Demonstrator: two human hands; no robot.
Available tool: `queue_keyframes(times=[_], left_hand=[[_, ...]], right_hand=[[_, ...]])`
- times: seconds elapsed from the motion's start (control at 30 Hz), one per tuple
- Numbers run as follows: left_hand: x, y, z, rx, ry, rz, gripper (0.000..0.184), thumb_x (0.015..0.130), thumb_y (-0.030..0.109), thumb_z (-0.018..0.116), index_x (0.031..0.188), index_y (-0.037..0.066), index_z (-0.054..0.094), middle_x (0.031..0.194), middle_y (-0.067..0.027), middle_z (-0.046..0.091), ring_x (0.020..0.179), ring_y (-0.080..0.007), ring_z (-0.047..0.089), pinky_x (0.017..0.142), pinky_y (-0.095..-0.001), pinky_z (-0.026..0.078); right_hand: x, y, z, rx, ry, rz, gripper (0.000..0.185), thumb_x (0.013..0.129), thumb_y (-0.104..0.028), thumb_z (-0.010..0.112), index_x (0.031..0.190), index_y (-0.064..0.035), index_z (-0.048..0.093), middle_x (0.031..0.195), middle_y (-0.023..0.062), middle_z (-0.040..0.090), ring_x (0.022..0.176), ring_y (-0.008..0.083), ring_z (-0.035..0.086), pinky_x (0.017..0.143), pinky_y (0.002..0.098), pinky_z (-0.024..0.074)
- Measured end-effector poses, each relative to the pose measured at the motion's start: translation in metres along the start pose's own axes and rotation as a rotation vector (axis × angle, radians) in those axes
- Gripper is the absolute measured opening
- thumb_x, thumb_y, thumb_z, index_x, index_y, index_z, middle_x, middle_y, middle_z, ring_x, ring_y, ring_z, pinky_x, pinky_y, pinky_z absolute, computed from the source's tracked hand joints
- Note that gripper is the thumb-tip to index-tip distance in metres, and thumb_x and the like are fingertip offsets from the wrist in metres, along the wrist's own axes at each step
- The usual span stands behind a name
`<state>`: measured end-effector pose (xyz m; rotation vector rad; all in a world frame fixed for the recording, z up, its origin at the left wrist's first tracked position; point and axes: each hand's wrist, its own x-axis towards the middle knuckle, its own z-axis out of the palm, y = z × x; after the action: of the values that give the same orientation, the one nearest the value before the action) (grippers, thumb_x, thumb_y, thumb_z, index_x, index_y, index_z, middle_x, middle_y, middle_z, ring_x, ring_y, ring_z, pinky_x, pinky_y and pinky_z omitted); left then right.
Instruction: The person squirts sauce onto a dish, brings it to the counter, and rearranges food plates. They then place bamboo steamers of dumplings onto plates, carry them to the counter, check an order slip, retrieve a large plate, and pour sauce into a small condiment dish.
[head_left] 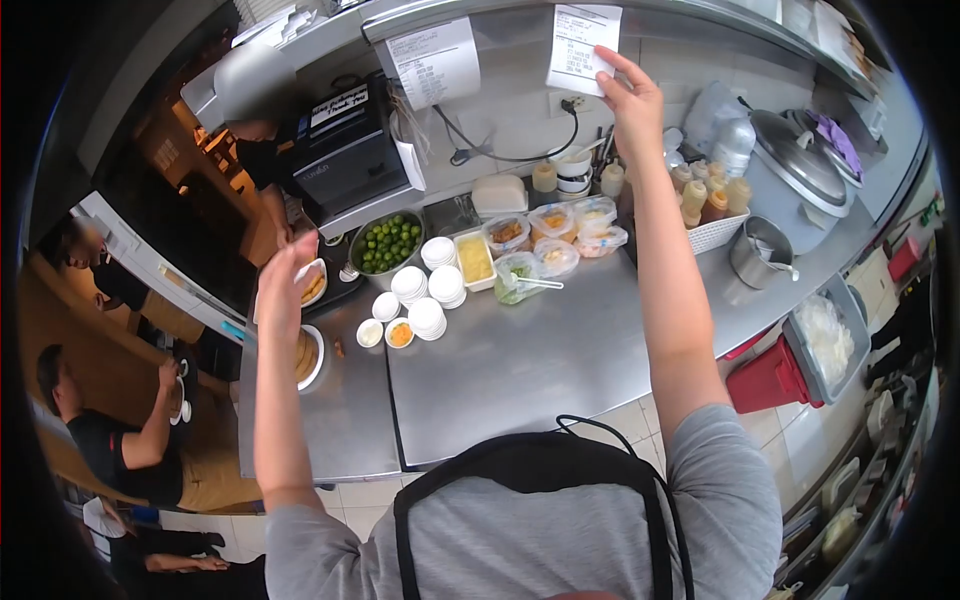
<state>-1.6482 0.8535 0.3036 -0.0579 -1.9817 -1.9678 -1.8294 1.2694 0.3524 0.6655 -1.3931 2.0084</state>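
My right hand is raised at the far end of its reach, with its fingers on the right edge of a printed order ticket at the metal rail. A second, wider ticket hangs to its left. My left hand is up over the left of the counter, seen edge-on, fingers stretched and holding nothing that I can see. Just beside it is a white dish of food, partly hidden by the hand. Below, a white plate with flat brown food stands partly behind my left forearm.
Along the steel counter stand a pot of green limes, stacked white cups, bagged foods and a basket of sauce bottles. A black printer sits back left. Co-workers are beyond the left side.
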Motion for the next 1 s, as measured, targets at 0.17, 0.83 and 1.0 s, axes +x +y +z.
queue_keyframes(times=[0.17, 0.83, 1.0], left_hand=[[-0.072, -0.073, -0.032, -0.116, 0.106, -0.173, 0.025, 0.089, 0.026, 0.047, 0.095, 0.004, 0.058, 0.123, -0.0121, 0.049, 0.106, -0.0185, 0.051, 0.088, -0.0368, 0.041], [-0.158, -0.148, -0.034, 0.143, 0.142, -0.471, 0.029, 0.085, 0.026, 0.055, 0.103, 0.003, 0.058, 0.110, -0.0087, 0.057, 0.099, -0.0172, 0.053, 0.082, -0.0302, 0.043], [-0.167, -0.171, -0.058, 0.211, 0.177, -0.605, 0.031, 0.086, 0.030, 0.054, 0.102, 0.004, 0.058, 0.103, -0.0065, 0.059, 0.094, -0.0157, 0.055, 0.077, -0.0283, 0.044]], right_hand=[[-0.028, -0.002, 0.028, 0.107, -0.085, 0.018, 0.031, 0.080, 0.001, 0.055, 0.111, -0.0027, 0.058, 0.099, 0.0006, 0.058, 0.084, 0.0084, 0.053, 0.078, 0.0220, 0.0416], [-0.185, 0.057, -0.149, -1.195, -0.351, 0.195, 0.013, 0.083, -0.014, 0.056, 0.083, -0.0031, 0.062, 0.075, 0.0129, 0.060, 0.072, 0.0277, 0.059, 0.064, 0.0334, 0.0449], [-0.307, 0.051, -0.295, -1.897, -0.631, 0.198, 0.023, 0.084, -0.027, 0.049, 0.102, -0.0167, 0.059, 0.111, 0.0131, 0.052, 0.097, 0.0295, 0.052, 0.078, 0.0450, 0.0415]])
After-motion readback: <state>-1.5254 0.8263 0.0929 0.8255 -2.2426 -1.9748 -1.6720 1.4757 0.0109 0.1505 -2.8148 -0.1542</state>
